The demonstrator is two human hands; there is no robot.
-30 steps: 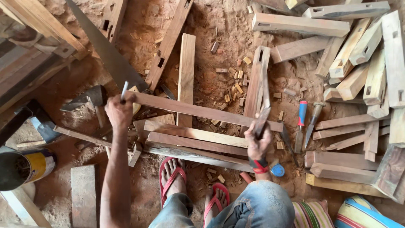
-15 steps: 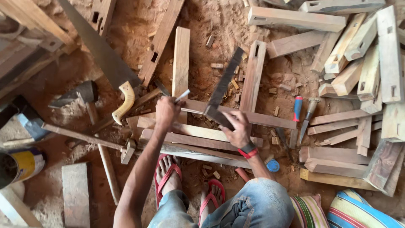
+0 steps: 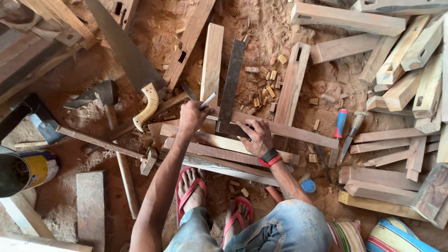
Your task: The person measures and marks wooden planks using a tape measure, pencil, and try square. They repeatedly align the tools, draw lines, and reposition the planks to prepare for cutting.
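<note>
Left hand [image 3: 192,116] closed around a thin pencil-like marker [image 3: 207,101], tip aimed at the long wooden slat [image 3: 298,133] lying across the stacked slats on the dirt floor [image 3: 93,70]. Right hand [image 3: 255,136] spread flat, fingers pressing the stock of a dark metal try square [image 3: 231,91] down onto the same slat, blade running away from the hand over the sawdust. For a clean line: keep the square's stock tight against the slat's edge, with steady downward pressure from the right hand so nothing shifts; hold the marker point snug against the blade, just beside the left hand, and draw in one light, even stroke. Avoid leaning the marker away from the blade, which would likely offset the line. Slat support appears uneven on the pile below, so rocking is a probable risk; settle the slat before marking. Beyond the left hand, a hand saw with a pale handle [image 3: 148,105] and a hatchet [image 3: 100,95] on the ground; beyond the right hand, a red-and-blue-handled chisel [image 3: 339,130] and a second chisel [image 3: 353,128]; near the wrist, a small blue round object [image 3: 308,185]. Feet in red sandals [image 3: 189,191] braced just under the stack.
</note>
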